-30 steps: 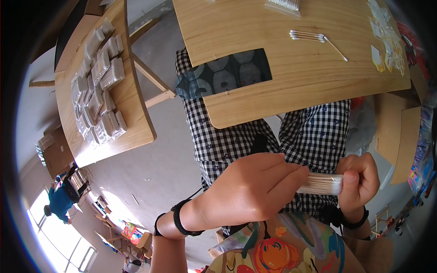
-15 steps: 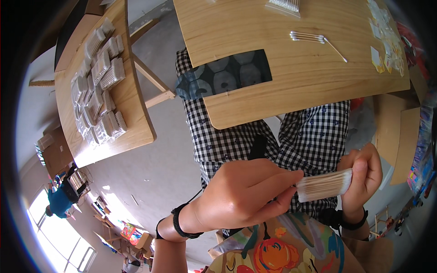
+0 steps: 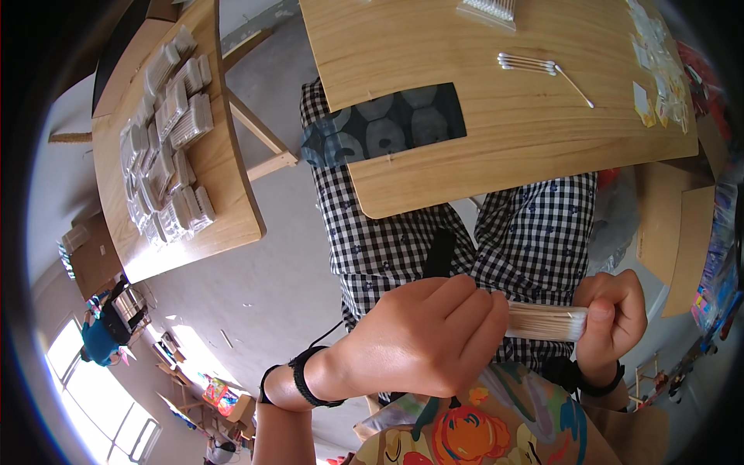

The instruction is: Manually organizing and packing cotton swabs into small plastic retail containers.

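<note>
Beyond the counter (image 3: 496, 147), your hands (image 3: 422, 337) (image 3: 612, 314) now grip the cotton-swab bundle (image 3: 542, 322) level, fingers slid along it

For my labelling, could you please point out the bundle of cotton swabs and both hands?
bundle of cotton swabs (image 3: 542, 321), head view, bare sticks mid-bundle.
left hand (image 3: 422, 341), head view, back of hand.
right hand (image 3: 614, 314), head view, curled fingers.

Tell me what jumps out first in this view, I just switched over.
Low in the picture, the left hand and right hand together grip a thick bundle of cotton swabs, held level over a checked lap. Above them, the wooden table carries a dark patterned mat and a few loose swabs. On the left, a second table is covered with rows of clear swab packets.
</note>
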The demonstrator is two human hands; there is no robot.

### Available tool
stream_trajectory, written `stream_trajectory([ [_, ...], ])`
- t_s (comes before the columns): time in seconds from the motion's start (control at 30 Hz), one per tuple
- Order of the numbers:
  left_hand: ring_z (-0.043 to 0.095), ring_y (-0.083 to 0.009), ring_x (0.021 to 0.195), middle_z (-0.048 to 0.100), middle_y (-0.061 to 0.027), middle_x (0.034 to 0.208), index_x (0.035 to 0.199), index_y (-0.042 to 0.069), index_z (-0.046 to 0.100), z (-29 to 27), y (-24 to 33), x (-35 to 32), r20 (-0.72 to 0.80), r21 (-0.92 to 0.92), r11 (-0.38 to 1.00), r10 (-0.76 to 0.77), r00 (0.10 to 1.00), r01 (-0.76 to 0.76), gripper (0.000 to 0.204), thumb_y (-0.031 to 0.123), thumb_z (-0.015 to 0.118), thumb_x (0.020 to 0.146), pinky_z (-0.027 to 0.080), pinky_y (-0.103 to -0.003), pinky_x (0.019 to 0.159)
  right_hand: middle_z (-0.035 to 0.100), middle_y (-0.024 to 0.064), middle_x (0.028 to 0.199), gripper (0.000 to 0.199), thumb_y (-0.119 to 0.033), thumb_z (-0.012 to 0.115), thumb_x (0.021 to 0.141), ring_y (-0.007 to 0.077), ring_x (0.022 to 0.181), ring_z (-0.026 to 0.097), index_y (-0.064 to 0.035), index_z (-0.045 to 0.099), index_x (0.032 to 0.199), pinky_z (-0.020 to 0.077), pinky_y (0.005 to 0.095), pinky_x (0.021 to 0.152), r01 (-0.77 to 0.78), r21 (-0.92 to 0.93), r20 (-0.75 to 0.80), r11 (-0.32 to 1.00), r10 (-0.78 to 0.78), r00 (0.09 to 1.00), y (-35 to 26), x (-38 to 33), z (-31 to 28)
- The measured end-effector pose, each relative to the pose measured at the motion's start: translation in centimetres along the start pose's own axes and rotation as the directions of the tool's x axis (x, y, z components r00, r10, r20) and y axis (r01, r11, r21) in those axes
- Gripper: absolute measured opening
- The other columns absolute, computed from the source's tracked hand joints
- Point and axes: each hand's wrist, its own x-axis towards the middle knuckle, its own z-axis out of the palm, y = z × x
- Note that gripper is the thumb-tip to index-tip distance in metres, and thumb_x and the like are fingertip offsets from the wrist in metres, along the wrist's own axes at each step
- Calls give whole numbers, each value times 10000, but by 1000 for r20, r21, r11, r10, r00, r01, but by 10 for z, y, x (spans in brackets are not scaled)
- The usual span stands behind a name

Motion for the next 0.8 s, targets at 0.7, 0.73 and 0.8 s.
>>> stream_trajectory([
  [0.7, 590, -208, 536, 586, -63, 646, 816, 21, 686, -2, -10, -8, -77, -449, 884, -183, 980, 130, 195, -40, 728, 635, 451, -296, 458, 520, 57, 546, 373, -246, 720, 879, 143, 427, 488, -20, 499, 680, 326, 272, 399, 142, 3, 113, 990, -141, 984, -4, 0, 0],
  [0.73, 592, -206, 541, 587, -62, 650, 815, 22, 686, -2, -11, -8, -66, -460, 878, -187, 980, 136, 194, -42, 728, 636, 451, -294, 463, 513, 56, 552, 332, -209, 701, 899, 126, 433, 479, -6, 501, 730, 325, 258, 404, 109, 31, 59, 994, -111, 992, -4, -1, 3],
  [0.8, 597, -201, 553, 590, -60, 658, 812, 24, 687, -3, -12, -9, -48, -476, 866, -198, 979, 152, 192, -46, 728, 638, 452, -290, 472, 497, 48, 574, 281, -166, 657, 922, 93, 450, 445, 10, 481, 791, 319, 238, 414, 19, 50, 72, 999, -22, 997, -3, -1, 0],
])
